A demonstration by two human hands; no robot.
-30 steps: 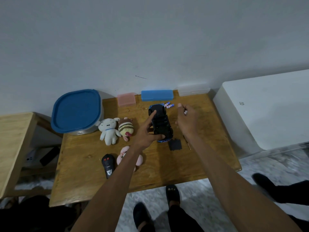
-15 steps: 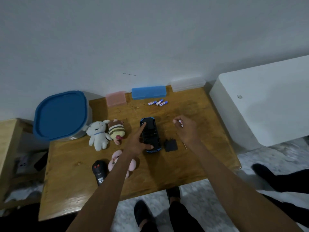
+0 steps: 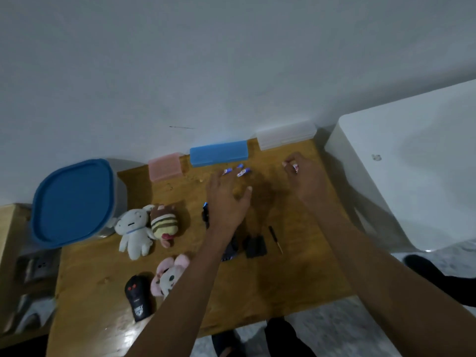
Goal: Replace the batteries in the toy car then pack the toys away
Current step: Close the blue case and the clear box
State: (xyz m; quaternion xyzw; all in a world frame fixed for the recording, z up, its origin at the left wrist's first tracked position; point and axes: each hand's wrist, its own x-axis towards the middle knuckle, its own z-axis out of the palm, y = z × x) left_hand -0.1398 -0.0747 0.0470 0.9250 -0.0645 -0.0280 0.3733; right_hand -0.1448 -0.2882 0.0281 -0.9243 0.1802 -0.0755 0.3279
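The black and blue toy car (image 3: 230,249) lies on the wooden table (image 3: 257,292), mostly hidden under my left forearm. My left hand (image 3: 226,199) hovers open above it, fingers spread toward loose batteries (image 3: 240,172) near the far edge. My right hand (image 3: 305,179) is at the far right of the table, closed on a small battery (image 3: 295,167). The black battery cover (image 3: 255,246) and a small screwdriver (image 3: 275,238) lie right of the car. The black remote (image 3: 137,296) sits near the front left.
Three plush toys, white (image 3: 134,231), striped (image 3: 164,225) and pink (image 3: 167,275), lie left of the car. A tub with a blue lid (image 3: 72,202) stands far left. Pink (image 3: 165,166), blue (image 3: 219,153) and clear (image 3: 286,135) cases line the wall. A white appliance (image 3: 412,163) borders the right.
My left hand let go of the car and reached forward toward the loose batteries. My right hand moved away toward the far right with the battery.
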